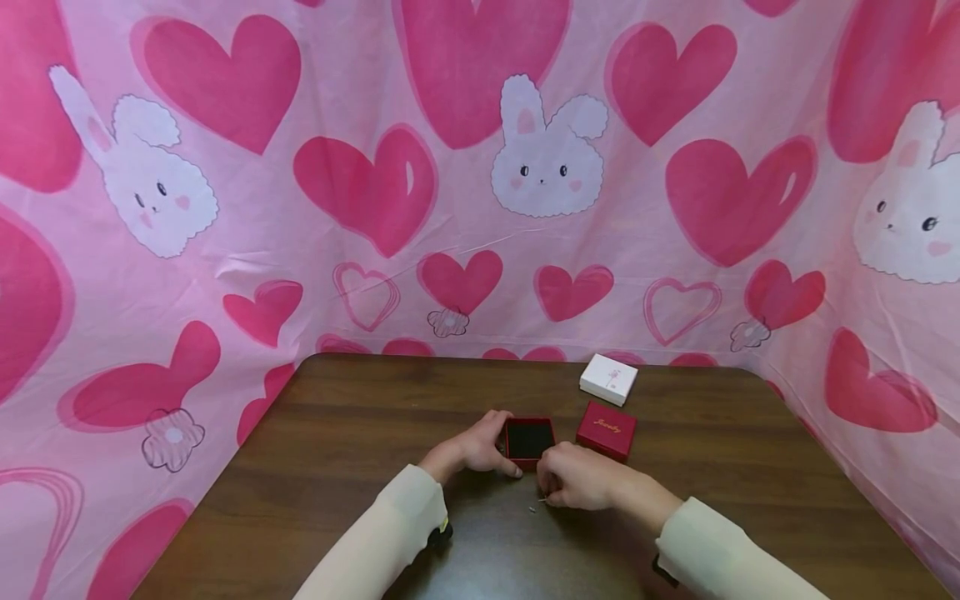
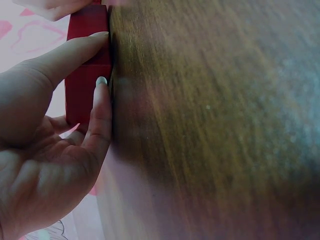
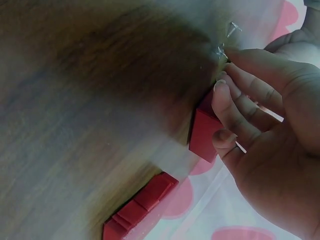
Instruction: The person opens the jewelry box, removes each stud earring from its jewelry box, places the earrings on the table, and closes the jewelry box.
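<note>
An open red jewelry box (image 1: pixel 528 467) with a black insert stands on the brown table. My left hand (image 1: pixel 480 443) grips it from its left side; in the left wrist view the thumb and a finger lie along the box's red wall (image 2: pixel 82 95). At the box's front right corner, my right hand (image 1: pixel 581 477) pinches a tiny shiny stud earring (image 3: pixel 221 51) between its fingertips, just over the table. A second small stud earring (image 3: pixel 233 29) lies loose on the tabletop close by, seen also in the head view as a speck of metal (image 1: pixel 532 509).
To the right of the box sits a red lid (image 1: pixel 607 430) with gold lettering. Behind that lid is a small white box (image 1: pixel 608 379) with a pink print. A pink cloth (image 1: pixel 465 200) with hearts and rabbits hangs around the wooden table (image 1: pixel 360 400).
</note>
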`<state>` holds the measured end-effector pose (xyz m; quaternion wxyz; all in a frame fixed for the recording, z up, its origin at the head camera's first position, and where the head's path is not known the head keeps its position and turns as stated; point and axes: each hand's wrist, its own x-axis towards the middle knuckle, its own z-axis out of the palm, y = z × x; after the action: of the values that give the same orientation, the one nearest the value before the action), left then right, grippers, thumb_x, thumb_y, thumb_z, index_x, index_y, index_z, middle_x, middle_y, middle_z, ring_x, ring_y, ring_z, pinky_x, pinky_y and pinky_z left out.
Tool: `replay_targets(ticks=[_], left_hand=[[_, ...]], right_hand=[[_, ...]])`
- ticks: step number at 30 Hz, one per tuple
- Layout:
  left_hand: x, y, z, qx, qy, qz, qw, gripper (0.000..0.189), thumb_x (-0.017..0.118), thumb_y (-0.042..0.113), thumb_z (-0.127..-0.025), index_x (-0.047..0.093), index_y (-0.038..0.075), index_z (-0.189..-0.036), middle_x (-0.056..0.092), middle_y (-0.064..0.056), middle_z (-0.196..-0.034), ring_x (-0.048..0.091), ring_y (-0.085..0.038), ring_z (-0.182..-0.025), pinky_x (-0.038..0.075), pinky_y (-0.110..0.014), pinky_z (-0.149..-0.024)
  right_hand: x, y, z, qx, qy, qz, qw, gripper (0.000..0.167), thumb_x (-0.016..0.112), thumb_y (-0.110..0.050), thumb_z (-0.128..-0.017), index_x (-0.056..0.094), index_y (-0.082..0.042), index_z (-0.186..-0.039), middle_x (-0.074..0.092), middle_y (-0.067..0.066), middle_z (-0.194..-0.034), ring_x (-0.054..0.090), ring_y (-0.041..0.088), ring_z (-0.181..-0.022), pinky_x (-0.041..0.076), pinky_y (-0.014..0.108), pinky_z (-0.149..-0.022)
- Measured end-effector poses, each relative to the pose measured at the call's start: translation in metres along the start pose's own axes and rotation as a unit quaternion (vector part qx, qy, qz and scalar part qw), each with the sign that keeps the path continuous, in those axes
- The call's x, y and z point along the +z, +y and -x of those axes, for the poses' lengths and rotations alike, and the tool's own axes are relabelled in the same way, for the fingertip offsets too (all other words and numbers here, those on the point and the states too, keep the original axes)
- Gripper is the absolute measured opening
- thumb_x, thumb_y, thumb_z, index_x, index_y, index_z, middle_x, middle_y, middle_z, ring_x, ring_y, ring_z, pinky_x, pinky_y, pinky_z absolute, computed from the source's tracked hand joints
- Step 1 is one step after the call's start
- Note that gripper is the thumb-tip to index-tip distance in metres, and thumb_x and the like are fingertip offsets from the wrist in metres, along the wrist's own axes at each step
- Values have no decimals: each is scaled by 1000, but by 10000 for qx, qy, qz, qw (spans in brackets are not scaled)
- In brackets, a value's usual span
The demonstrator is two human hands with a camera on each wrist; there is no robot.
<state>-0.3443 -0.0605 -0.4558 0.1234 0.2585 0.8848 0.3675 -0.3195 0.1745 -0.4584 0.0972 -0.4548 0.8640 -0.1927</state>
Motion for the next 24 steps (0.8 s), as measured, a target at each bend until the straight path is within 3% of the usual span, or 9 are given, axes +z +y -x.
replay_targets(ticks=[3,11,24], left_hand=[[1,0,0,10,18,-35,10000,73,92,13,-73,49,3,-132,50,-11,-123,50,-24,-111,42,-44,-103],[0,1,1,-54,-47,13,10000,76,91,14,-75,47,2,-136,49,-12,-126,50,-25,-113,42,-46,-104],[-1,0,0,-109,-115,63,9999,77,90,15,-76,46,2,-138,49,-13,-128,50,-26,-115,42,-48,-106]], right_hand=[[-1,5,1,-46,94,136,9999,8,79,-16,-89,73,-17,-93,64,-8,-85,57,5,-69,51,27,-61],[-28,-30,5,747,112,38,9971,15,82,-13,-86,73,-12,-97,63,-13,-77,55,4,-68,51,24,-65],[-36,-26,8,996,266,96,9946,13,81,-13,-86,73,-11,-96,61,-11,-75,55,6,-69,51,26,-66]])
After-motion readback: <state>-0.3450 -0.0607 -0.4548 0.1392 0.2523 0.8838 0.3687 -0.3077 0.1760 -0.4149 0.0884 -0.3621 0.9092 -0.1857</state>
